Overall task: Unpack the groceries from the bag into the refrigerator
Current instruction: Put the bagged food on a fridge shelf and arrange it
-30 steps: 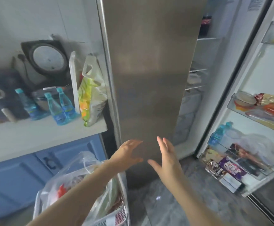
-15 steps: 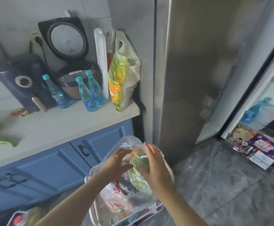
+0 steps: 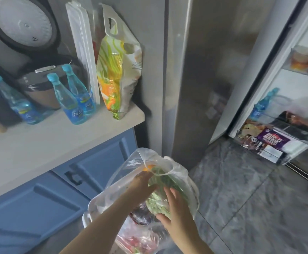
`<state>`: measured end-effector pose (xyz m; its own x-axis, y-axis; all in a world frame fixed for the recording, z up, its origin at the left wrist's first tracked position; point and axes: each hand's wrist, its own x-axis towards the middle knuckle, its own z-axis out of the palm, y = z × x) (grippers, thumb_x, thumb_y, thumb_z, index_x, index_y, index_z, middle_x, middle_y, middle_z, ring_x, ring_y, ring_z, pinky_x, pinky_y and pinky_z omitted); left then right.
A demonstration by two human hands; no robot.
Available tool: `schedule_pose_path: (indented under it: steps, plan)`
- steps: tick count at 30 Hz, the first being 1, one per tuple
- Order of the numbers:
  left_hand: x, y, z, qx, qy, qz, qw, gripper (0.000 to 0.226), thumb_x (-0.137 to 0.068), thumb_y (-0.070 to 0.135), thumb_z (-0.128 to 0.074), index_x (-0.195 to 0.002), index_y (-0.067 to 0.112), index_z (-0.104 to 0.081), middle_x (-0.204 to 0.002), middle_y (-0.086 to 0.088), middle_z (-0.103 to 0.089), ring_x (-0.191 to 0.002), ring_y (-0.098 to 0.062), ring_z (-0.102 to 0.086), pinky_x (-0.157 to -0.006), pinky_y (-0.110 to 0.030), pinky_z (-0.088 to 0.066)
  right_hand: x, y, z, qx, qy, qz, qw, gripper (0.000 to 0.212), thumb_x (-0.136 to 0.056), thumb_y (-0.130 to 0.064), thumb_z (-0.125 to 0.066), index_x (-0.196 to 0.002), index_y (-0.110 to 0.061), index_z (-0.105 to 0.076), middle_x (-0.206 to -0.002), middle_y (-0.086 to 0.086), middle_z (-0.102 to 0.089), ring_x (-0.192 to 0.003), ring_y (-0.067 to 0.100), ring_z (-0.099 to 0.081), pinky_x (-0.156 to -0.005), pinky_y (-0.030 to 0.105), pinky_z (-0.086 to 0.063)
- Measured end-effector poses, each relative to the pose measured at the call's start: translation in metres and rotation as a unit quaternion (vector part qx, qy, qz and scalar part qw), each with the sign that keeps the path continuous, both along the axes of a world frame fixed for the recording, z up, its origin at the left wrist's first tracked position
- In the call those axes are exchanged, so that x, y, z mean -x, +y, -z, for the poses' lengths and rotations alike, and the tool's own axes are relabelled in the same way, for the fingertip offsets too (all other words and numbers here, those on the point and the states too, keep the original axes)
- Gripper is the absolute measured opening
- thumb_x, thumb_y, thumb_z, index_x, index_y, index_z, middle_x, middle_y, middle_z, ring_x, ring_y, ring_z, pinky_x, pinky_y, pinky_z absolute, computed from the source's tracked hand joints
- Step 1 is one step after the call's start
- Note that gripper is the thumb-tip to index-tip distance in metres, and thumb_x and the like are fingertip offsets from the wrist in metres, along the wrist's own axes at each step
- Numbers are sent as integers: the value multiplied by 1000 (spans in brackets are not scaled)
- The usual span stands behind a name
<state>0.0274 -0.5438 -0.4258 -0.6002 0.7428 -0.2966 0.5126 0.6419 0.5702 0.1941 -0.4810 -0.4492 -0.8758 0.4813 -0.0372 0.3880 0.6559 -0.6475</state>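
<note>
Groceries sit in a clear plastic bag (image 3: pixel 155 169) inside a white basket (image 3: pixel 87 217) on the floor, in front of blue cabinet doors (image 3: pixel 98 162) and beside the closed steel refrigerator door (image 3: pixel 204 70). Left hand (image 3: pixel 140 186) reaches into the mouth of the bag, fingers around a bundle of leafy greens (image 3: pixel 160 197) wrapped in film; how firmly it grips cannot be told. Right hand (image 3: pixel 177 211) lies flat, fingers straight, against the outside of the same bundle. Red-packaged goods (image 3: pixel 136 242) lie lower in the bag. On the tabletop (image 3: pixel 57 136) stand three blue-capped water bottles (image 3: pixel 70 99) whose labels are blurred, a rice cooker (image 3: pixel 39 85) with its lid raised, and a yellow-green printed sack (image 3: pixel 120 74) with a cut-out handle. At right, the open refrigerator door shelf (image 3: pixel 277 149) holds a purple packet (image 3: pixel 272 140) with white characters too blurred to read, and another blue bottle (image 3: pixel 263 105).
</note>
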Motion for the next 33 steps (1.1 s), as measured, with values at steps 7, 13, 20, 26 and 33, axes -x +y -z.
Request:
schedule_pose_path:
  steps: [7,13,20,26,33]
  plan:
    - [13,42,26,20,-48,-103,993,50,-85,27,-61,-134,24,-48,-126,-2,-57,-113,-23,-56,-98,-33,-47,-7,11,8,4,-40,6,999,86,-85,-44,-63,-150,-33,-7,-155,-4,-11,-142,10,-16,-111,20,-22]
    - [3,-4,15,2,-102,-167,981,55,-61,31,-63,-113,43,-54,-103,0,-59,-99,-23,-57,-87,-37,-53,3,4,17,-35,-68,12,997,110,-55,-48,-84,-143,-17,-26,-136,14,-48,-124,29,-50,-98,39,-48]
    - [-9,-76,21,-12,-78,-108,991,69,-76,16,-65,-136,38,-36,-137,3,-25,-127,-21,-34,-106,-33,-41,23,-11,4,-75,-146,-27,986,123,-60,-62,-73,-150,-31,5,-158,3,9,-146,28,3,-115,48,-15]
    - [-7,-88,21,83,-53,75,992,116,-71,18,-73,-148,37,12,-157,3,13,-141,-26,-24,-112,-34,-33,-2,7,8,-32,-151,-9,988,131,-60,-59,-74,-148,-30,18,-157,-6,-8,-144,14,-13,-112,24,-20]
    - [-18,-82,35,108,85,82,987,134,-65,24,-80,-135,51,31,-153,-4,-2,-131,-31,-34,-105,-43,-41,-19,10,18,26,-133,-10,991,131,-61,-45,-83,-143,-43,20,-148,-17,-29,-127,3,-41,-97,16,-39]
